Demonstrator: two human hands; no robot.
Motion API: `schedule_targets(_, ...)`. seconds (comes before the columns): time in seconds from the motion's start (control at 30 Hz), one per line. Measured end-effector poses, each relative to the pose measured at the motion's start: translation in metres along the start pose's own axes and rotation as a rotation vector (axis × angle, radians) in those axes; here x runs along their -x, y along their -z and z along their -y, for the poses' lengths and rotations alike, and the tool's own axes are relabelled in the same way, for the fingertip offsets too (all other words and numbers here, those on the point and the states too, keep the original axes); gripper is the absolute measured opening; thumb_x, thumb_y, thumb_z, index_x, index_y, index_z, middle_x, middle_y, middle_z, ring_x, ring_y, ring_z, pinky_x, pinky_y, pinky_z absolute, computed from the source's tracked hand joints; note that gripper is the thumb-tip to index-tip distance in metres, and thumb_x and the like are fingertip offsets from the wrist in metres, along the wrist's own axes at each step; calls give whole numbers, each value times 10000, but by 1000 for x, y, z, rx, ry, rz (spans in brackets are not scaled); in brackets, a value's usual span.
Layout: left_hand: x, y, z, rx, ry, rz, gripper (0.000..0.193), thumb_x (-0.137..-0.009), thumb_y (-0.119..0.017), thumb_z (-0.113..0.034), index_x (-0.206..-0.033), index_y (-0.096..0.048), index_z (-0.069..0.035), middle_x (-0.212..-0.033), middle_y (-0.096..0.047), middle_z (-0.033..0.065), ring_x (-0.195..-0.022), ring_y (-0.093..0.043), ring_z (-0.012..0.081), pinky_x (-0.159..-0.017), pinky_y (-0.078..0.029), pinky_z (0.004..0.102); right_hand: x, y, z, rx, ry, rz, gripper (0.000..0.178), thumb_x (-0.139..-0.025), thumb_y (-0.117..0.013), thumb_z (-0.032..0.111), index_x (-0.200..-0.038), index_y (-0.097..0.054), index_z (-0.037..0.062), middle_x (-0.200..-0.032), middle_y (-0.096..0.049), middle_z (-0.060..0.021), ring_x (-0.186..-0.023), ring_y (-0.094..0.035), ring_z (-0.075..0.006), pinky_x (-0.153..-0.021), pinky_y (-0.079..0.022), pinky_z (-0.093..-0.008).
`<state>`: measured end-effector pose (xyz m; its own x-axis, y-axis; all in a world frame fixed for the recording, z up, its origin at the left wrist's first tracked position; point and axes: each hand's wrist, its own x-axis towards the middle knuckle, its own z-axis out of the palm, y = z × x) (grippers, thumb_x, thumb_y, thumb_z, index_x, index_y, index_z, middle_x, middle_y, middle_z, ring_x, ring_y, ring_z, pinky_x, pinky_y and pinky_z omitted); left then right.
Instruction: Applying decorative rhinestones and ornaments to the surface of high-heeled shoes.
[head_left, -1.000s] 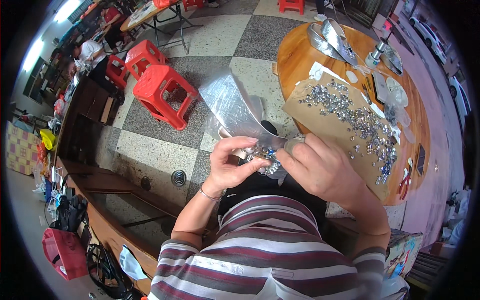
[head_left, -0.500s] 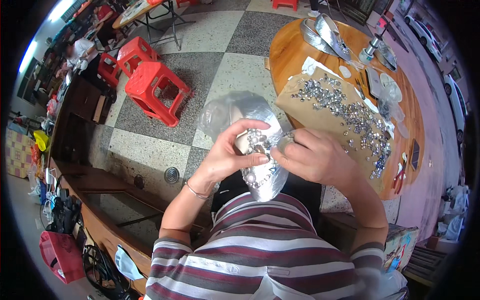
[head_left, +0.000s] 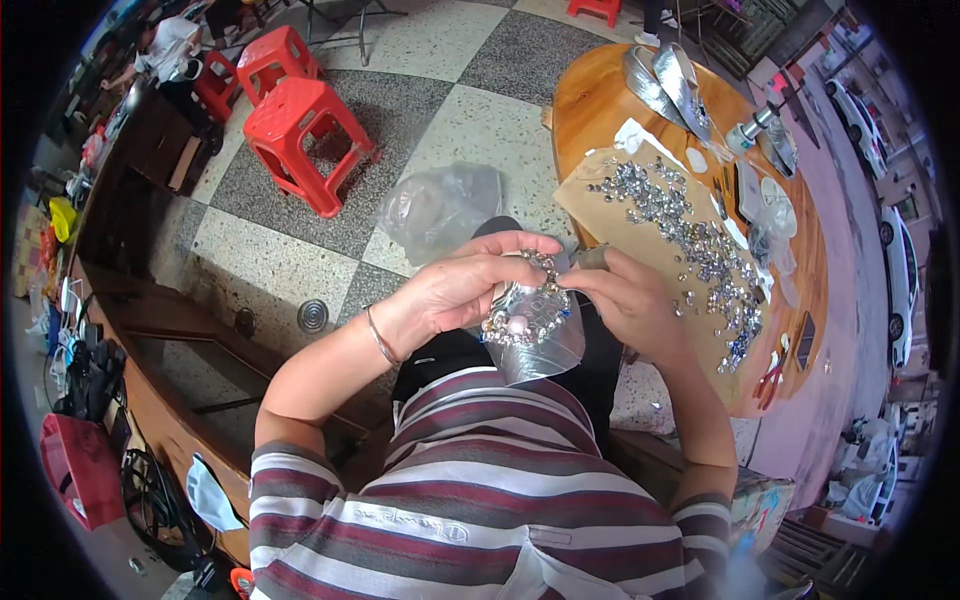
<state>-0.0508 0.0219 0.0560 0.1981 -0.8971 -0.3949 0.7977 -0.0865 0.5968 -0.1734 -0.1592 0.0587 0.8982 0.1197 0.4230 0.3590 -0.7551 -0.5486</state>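
Over my lap is a shiny silver shoe upper (head_left: 540,358), its surface set with clear stones, pearly beads and a few blue ones. My left hand (head_left: 470,285) is closed on its far left part, thumb and fingers gripping the beaded edge. At the right side of the beading my right hand (head_left: 628,300) has thumb and forefinger pinched together; whatever is between them is too small to make out. Many loose rhinestones (head_left: 715,250) lie on brown paper (head_left: 665,262) on the wooden table (head_left: 585,95) to my right.
Silver shoe pieces (head_left: 668,85) stand at the table's far end, near a metal-topped bottle (head_left: 742,135). Red-handled pliers (head_left: 770,385) lie at its near edge. Red stools (head_left: 305,130) and a clear plastic bag (head_left: 440,210) are ahead. A wooden cabinet (head_left: 165,390) runs along my left.
The silver shoe upper has been turned and tilted in my left hand. My right hand has shifted to its far right edge, fingers still pinched. The whole view has swung slightly.
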Motion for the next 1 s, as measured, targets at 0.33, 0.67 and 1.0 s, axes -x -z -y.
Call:
schedule_targets(0.33,9,12,-3,-43,47,50,412,-819,-583,-25,-1205,-439,-10,-925,-610,82,-692,-626,95,-541,-536,194,2,-10,9,-62,-141,33,167,-751,-642,5,-893,-662,88,-746,-551,-62,-643,-552,-190,-560,-434,-290)
schedule_targets(0.67,7,13,1,-64,37,-11,433,-808,-604,-29,-1212,-449,-21,-902,-614,73,-577,-598,70,-398,-465,153,0,-11,26,-18,-137,32,148,-769,-635,-5,-903,-642,58,-727,-582,-78,-614,-562,-190,-558,-436,-281)
schedule_targets(1.0,6,4,14,-102,-184,-37,388,-838,-569,-2,-1214,-487,-50,-960,-625,63,-776,-615,88,-666,-518,187,0,5,50,-54,-252,119,245,-794,-556,-10,-1030,-581,51,-835,-610,-110,-708,-605,-242,-625,-472,-309)
